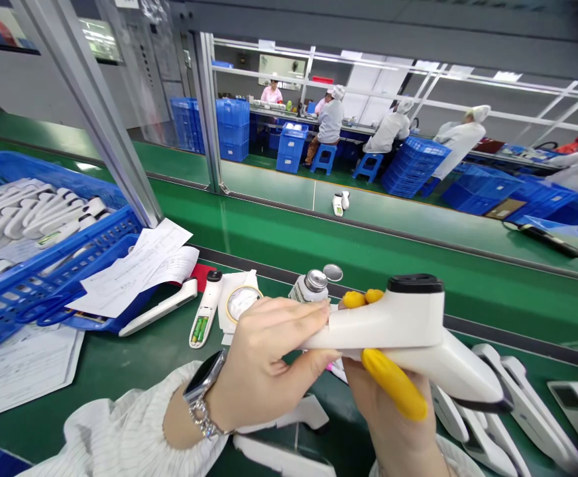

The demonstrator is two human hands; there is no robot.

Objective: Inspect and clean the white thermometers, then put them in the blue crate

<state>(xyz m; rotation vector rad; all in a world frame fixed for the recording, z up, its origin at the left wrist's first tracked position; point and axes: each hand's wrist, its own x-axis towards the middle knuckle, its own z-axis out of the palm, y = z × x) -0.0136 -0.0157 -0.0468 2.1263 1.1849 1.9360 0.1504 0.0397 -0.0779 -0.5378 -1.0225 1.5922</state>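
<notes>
Fingers of our left hand (269,358) pinched the upper white device (378,323) by its tail above the bench (137,364). Our right hand (381,407) curled its fingers round it and the lower device (468,371), presumably for steadiness.

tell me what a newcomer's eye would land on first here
Probably the bright yellow finger covers on the right hand, right of centre in the foreground. Just above them, the large white device with a black end stands out, gripped between both hands, the left hand wearing a watch. Next might come the blue basket at the left, heaped with similar white devices.
</notes>
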